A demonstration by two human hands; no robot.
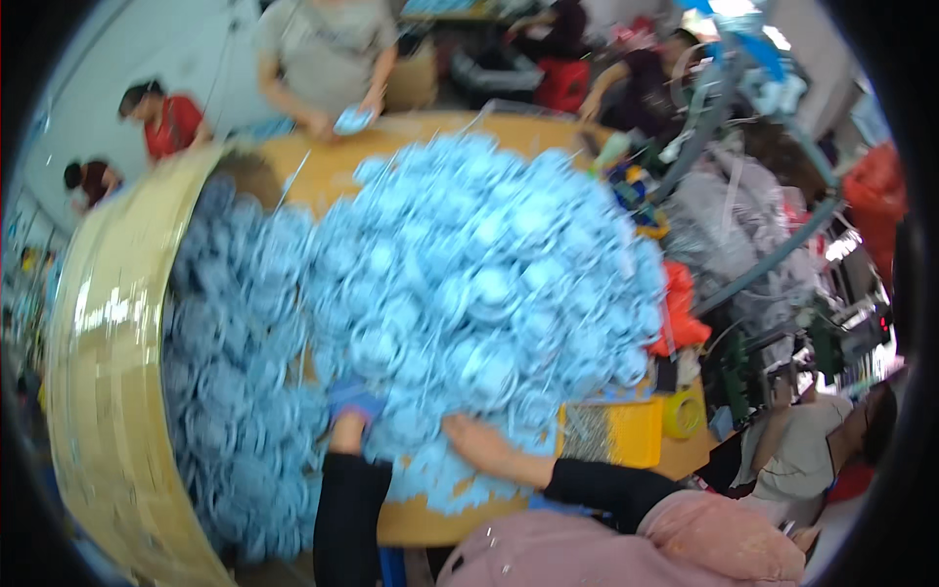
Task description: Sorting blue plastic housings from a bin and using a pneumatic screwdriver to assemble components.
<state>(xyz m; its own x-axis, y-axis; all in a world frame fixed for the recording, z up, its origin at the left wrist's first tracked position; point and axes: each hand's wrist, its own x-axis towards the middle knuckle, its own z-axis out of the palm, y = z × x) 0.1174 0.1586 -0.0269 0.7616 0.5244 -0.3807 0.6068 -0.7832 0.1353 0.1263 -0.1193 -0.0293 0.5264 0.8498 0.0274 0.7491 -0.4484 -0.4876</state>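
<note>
A big heap of light-blue, flat, rounded pieces (494, 289) covers the table before me, blurred by motion; their exact kind is hard to make out. At the near left edge of the heap, my left hand (349, 428) is closed on a darker-looking blue piece (358, 397), which hides most of its fingers. My right hand (479, 445) lies on the near side of the heap, back up, its fingers reaching over the blue pieces with nothing visible held. Both forearms are in black sleeves.
On the left stands a curved yellowish wall (108, 313) with more blue pieces inside it. A yellow tray (626, 433) of small metal-coloured parts sits at right, beside a yellow-green tape roll (684, 414) and a red-orange bag (679, 311). Across the table, a person (328, 59) holds a blue piece.
</note>
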